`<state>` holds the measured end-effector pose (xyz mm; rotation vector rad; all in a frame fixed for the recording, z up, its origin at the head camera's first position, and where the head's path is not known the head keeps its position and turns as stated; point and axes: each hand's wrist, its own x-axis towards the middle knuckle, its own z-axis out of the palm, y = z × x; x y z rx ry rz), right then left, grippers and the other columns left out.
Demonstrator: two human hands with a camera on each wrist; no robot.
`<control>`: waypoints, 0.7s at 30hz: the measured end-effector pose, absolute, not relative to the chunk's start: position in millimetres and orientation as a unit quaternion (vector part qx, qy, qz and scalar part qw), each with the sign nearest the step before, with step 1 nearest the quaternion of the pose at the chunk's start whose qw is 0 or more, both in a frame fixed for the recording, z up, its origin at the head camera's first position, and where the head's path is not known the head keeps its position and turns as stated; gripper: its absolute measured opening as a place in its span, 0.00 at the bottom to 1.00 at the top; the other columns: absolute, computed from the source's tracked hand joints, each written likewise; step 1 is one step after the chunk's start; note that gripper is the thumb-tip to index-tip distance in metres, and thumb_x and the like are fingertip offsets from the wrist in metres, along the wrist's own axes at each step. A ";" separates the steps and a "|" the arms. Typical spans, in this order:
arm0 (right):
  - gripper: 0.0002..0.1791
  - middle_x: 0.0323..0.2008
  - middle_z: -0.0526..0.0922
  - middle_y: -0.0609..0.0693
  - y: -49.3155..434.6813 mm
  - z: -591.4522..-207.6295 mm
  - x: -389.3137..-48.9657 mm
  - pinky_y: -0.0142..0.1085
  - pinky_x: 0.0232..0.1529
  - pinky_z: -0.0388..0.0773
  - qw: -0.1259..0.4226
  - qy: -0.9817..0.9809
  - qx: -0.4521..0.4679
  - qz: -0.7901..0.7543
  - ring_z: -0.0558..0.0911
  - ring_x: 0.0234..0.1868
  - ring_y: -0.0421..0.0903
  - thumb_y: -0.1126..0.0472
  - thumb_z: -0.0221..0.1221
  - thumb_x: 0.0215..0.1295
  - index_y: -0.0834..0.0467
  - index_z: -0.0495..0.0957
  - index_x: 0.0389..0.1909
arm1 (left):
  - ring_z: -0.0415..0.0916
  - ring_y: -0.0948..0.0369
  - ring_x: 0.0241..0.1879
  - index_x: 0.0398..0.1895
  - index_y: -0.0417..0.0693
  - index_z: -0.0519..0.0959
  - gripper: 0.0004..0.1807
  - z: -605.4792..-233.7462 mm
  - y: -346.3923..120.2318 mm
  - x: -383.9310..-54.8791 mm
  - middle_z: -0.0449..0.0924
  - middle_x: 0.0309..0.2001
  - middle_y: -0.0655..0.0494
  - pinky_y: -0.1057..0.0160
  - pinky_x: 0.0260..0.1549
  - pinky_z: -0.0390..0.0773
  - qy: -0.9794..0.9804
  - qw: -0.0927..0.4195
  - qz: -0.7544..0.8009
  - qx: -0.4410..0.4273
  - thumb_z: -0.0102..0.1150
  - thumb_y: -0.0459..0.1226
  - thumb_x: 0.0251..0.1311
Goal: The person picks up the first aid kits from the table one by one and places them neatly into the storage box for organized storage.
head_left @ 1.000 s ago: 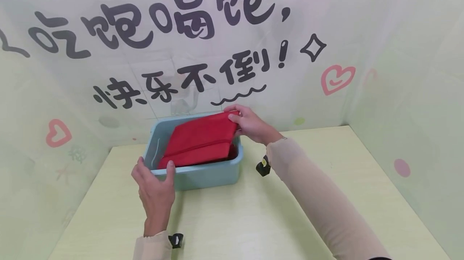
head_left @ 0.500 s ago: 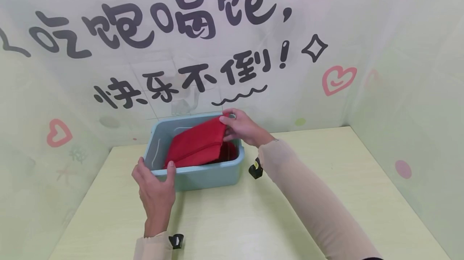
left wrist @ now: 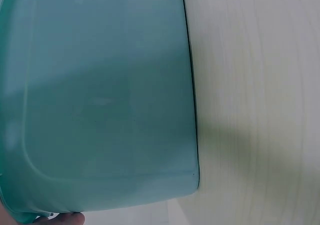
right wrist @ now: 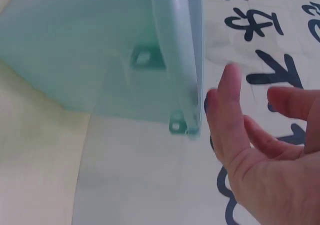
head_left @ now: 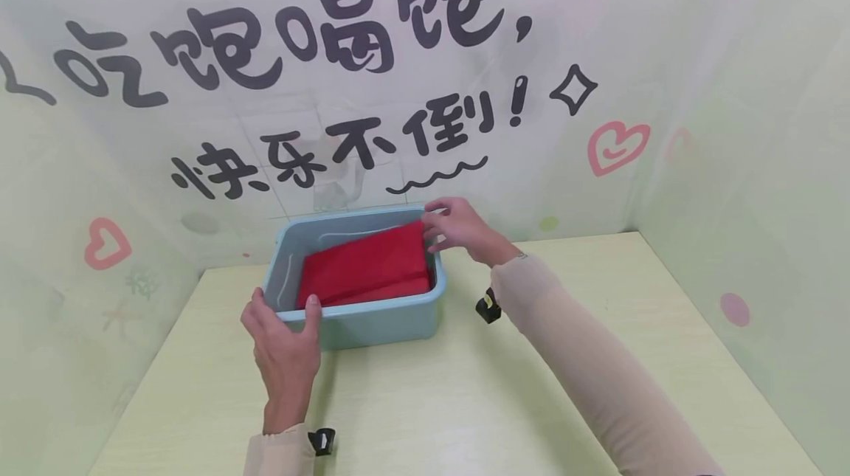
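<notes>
A light blue plastic bin (head_left: 378, 325) stands on the table against the back wall. Flat inside it lies a folded red cloth (head_left: 365, 266), its right end close to the bin's right wall. My left hand (head_left: 285, 350) grips the bin's front left corner, thumb over the rim; in the left wrist view only a fingertip (left wrist: 72, 218) shows past the bin's side. At the back right corner, my right hand (head_left: 465, 229) is over the rim with fingers loosely spread. In the right wrist view, this hand (right wrist: 265, 165) holds nothing, beside the bin's rim (right wrist: 175, 50).
The pale wooden table (head_left: 412, 402) runs out in front of the bin and to its right. Close behind the bin rises a whitish wall (head_left: 551, 181) with large black lettering. Side walls bound the table left and right. Small black devices (head_left: 489, 306) sit at both wrists.
My right hand has let go of the red cloth's raised right end and shifted to the bin's back right corner. The cloth now lies lower in the bin. My left hand has stayed put.
</notes>
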<state>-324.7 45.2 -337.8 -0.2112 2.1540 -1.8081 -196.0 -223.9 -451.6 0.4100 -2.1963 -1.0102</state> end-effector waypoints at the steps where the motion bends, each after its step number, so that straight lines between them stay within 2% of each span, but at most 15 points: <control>1: 0.23 0.55 0.79 0.65 48.8 -338.0 -326.0 0.43 0.43 0.85 0.149 0.762 -0.067 -0.627 0.83 0.51 0.58 0.62 0.53 0.74 0.66 0.67 0.65 | 0.71 0.39 0.51 0.76 0.41 0.51 0.44 -451.6 -224.6 -196.5 0.58 0.66 0.40 0.34 0.44 0.75 -0.843 0.340 -0.387 0.156 0.55 0.54 0.65; 5: 0.23 0.57 0.77 0.63 67.3 -342.4 -331.6 0.43 0.44 0.85 0.124 0.784 -0.046 -0.606 0.80 0.55 0.59 0.60 0.52 0.74 0.65 0.68 0.65 | 0.71 0.40 0.51 0.76 0.41 0.51 0.45 -452.5 -226.9 -198.6 0.58 0.66 0.40 0.34 0.44 0.75 -0.843 0.339 -0.388 0.157 0.55 0.54 0.65; 10: 0.23 0.57 0.76 0.63 94.0 -355.1 -335.0 0.44 0.46 0.84 0.125 0.796 -0.040 -0.591 0.79 0.56 0.60 0.60 0.51 0.74 0.66 0.67 0.65 | 0.70 0.41 0.54 0.77 0.43 0.49 0.46 -452.3 -230.7 -201.8 0.57 0.67 0.41 0.34 0.48 0.74 -0.841 0.325 -0.400 0.162 0.55 0.56 0.65; 17: 0.23 0.57 0.74 0.67 130.2 -385.1 -332.6 0.47 0.49 0.82 0.125 0.812 -0.048 -0.568 0.79 0.56 0.62 0.61 0.48 0.75 0.69 0.65 0.65 | 0.68 0.39 0.57 0.78 0.44 0.47 0.49 -443.2 -231.5 -203.4 0.55 0.70 0.41 0.30 0.49 0.72 -0.850 0.281 -0.405 0.189 0.55 0.58 0.64; 19: 0.24 0.57 0.75 0.67 139.3 -391.3 -332.1 0.49 0.51 0.81 0.105 0.842 -0.057 -0.526 0.78 0.56 0.62 0.59 0.48 0.76 0.69 0.65 0.65 | 0.67 0.38 0.58 0.77 0.42 0.49 0.48 -435.5 -231.2 -205.0 0.56 0.69 0.40 0.28 0.50 0.68 -0.858 0.270 -0.389 0.201 0.56 0.57 0.63; 21: 0.25 0.57 0.75 0.67 148.4 -396.7 -332.4 0.51 0.53 0.79 0.083 0.875 -0.065 -0.472 0.77 0.57 0.61 0.55 0.47 0.77 0.68 0.65 0.66 | 0.62 0.38 0.63 0.76 0.40 0.53 0.46 -426.5 -231.7 -208.4 0.56 0.69 0.38 0.26 0.56 0.60 -0.870 0.264 -0.364 0.204 0.57 0.55 0.62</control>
